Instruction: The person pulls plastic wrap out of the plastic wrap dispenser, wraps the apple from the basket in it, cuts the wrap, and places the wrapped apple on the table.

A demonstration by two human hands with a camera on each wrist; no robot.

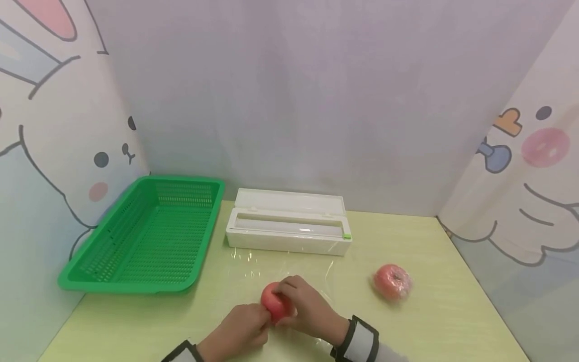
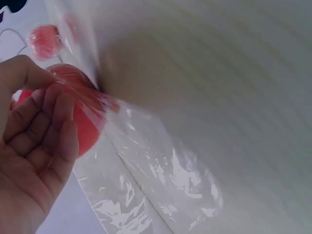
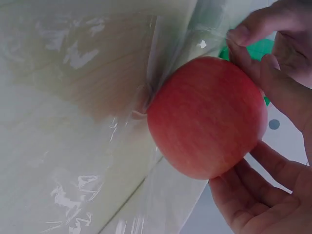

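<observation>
A red apple (image 1: 272,300) is near the table's front edge, on a sheet of clear cling film (image 2: 170,180). My right hand (image 1: 312,309) holds the apple from the right, thumb and fingers curved around its side, as the right wrist view shows. At the apple's left, my left hand (image 1: 242,324) pinches a gathered edge of the film between thumb and index finger. In the left wrist view the film stretches from this pinch across the apple. Film hides part of the apple there. Another apple (image 1: 391,283), wrapped in film, sits to the right.
Behind the hands stands a white cling film dispenser (image 1: 289,244) with its lid raised and a green cutter at its right end. A green plastic basket (image 1: 131,288) is at the left. Printed cloth walls surround the yellow table (image 1: 434,327).
</observation>
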